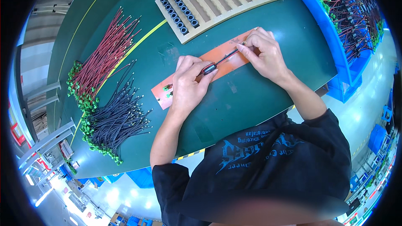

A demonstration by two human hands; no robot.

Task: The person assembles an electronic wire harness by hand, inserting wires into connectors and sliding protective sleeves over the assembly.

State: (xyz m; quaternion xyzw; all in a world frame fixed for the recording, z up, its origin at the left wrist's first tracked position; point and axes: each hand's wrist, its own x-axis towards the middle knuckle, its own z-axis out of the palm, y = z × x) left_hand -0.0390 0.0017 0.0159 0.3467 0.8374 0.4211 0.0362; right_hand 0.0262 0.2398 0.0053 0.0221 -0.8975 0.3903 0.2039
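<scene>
An orange strip-shaped board (235, 62) lies slantwise on the green table under both hands. My left hand (187, 81) is closed around a black cylindrical sleeve (209, 68), with a bit of red showing beside the fingers. Thin dark wires (228, 55) run from the sleeve to my right hand (264, 53), whose fingertips pinch their ends. Green connectors (168, 88) show on the board's left end, beside my left wrist; whether they belong to the held wires is hidden by the hand.
A bundle of red wires (109, 44) and a bundle of black wires (117, 117), both with green connectors, lie at left. At the back is a wooden rack (217, 19) partly filled with black sleeves (178, 8). A blue bin (324, 21) full of wires stands right.
</scene>
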